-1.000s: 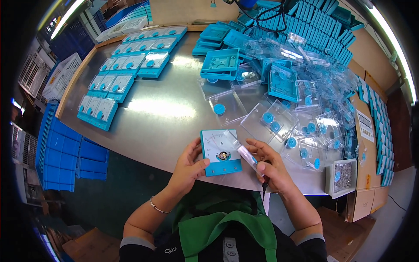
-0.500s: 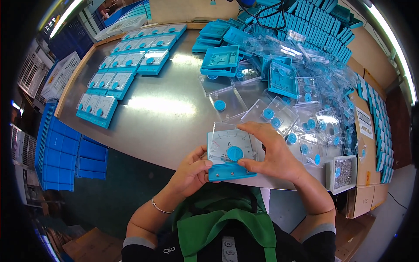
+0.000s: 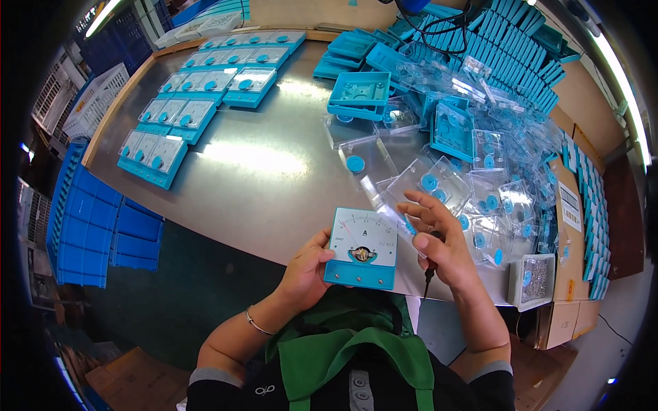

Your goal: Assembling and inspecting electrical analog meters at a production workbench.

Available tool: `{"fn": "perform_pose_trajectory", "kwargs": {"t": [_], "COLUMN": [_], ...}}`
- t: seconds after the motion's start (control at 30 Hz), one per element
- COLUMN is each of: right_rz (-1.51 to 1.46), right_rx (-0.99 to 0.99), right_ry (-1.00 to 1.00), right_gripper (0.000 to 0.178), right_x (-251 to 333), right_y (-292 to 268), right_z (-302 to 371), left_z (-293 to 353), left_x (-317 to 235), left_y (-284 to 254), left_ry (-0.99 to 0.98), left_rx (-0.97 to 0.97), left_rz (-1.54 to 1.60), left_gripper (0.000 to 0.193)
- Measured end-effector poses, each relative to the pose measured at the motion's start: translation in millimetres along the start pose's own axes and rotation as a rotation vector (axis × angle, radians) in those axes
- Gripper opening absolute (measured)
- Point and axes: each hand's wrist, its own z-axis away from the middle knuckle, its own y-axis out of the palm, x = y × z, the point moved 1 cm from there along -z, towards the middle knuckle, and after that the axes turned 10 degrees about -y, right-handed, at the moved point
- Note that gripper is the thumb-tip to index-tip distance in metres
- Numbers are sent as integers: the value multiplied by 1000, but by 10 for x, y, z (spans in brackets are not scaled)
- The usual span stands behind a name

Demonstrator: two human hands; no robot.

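Note:
My left hand (image 3: 308, 272) grips a blue ammeter (image 3: 364, 248) by its left side, near the table's front edge. Its white dial face is uncovered, and a cut-out low on the face shows metal parts. In my right hand (image 3: 445, 250) is a clear plastic cover (image 3: 392, 214) with a blue knob, tilted and held apart from the ammeter on its right. A dark screwdriver (image 3: 430, 272) also sits in the right hand, its shaft pointing down; the fingers hide part of its handle.
Finished-looking meters (image 3: 154, 159) stand in rows at the left. Loose clear covers (image 3: 439, 179) and blue cases (image 3: 360, 94) pile up at the right. A white tray (image 3: 532, 281) of small metal parts stands by a cardboard box (image 3: 572, 274). Blue crates (image 3: 86, 226) are beyond the table's left edge.
The clear cover has come off the ammeter and moved right in my right hand, baring the dial. The screwdriver now shows in that hand. My left hand still holds the ammeter.

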Motion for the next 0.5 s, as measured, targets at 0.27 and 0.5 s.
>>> {"fn": "perform_pose_trajectory", "kwargs": {"t": [0.27,0.5], "right_rz": [-41,1], "right_rx": [19,-31], "right_ry": [-44,-47], "right_gripper": [67,84], "right_x": [-1,-52], "right_y": [8,9], "right_z": [86,66], "left_z": [-60,-89], "left_x": [82,61], "left_y": [106,126], "left_ry": [159,266], "left_rx": [-137,-321], "left_rz": [-247,-707], "left_gripper": [70,86]}}
